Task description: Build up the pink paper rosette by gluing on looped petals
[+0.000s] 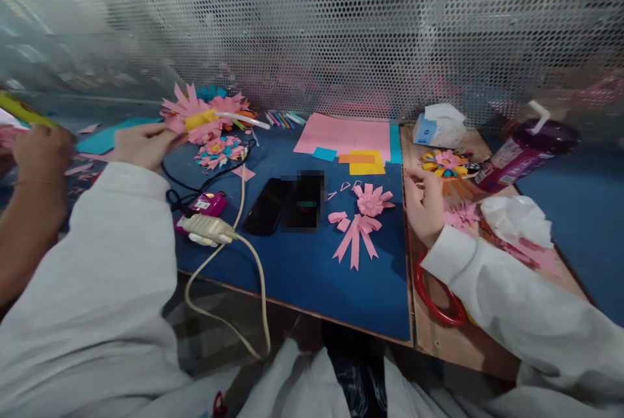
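Note:
My left hand (146, 145) reaches to the back left with its fingers pinched together at the pink paper flowers (182, 106). Right by its fingertips is a yellow glue gun (201, 120) with a pale glue stick (244, 120) poking out; what the fingers grip is hidden. My right hand (425, 203) rests at the wooden board's left edge, loosely curled, fingers apart, with nothing seen in it. Beside it lies a yellow and pink paper flower (446, 161). Left of it are a pink paper rosette (373, 199) and notched pink strips (355, 239). Red-handled scissors (439, 298) lie under my right wrist.
Two phones (267, 207) lie mid-table near a power strip (207, 226) with cords. Pink sheets (341, 135), a tissue box (439, 127), a purple bottle (524, 151) and crumpled tissue (517, 220) stand around. Another person's hand (43, 151) is at the left.

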